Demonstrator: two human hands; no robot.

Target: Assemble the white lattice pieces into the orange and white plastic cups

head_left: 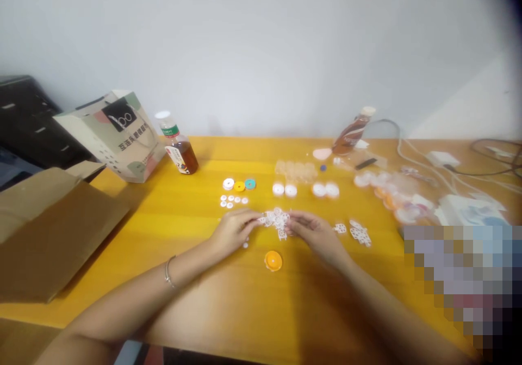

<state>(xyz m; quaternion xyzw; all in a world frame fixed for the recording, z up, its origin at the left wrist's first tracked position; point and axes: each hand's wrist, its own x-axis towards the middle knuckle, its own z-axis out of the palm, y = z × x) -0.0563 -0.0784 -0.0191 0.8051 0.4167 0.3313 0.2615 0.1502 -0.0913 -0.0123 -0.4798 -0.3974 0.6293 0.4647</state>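
With both hands point(234, 230) point(316, 234), pinching white pieces point(277, 221) between fingertips above worktop point(228, 310), just beyond orange disc point(273, 260).

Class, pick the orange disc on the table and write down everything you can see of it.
The orange disc is round, with a ring-like rim and a small pale spot at its middle. Whitish bits show along its edge. It looks like plastic, though blur hides the finer detail. It lies on the yellow table, between the forearms and nearer the person than the white pieces. Neither the left hand nor the right hand touches it.
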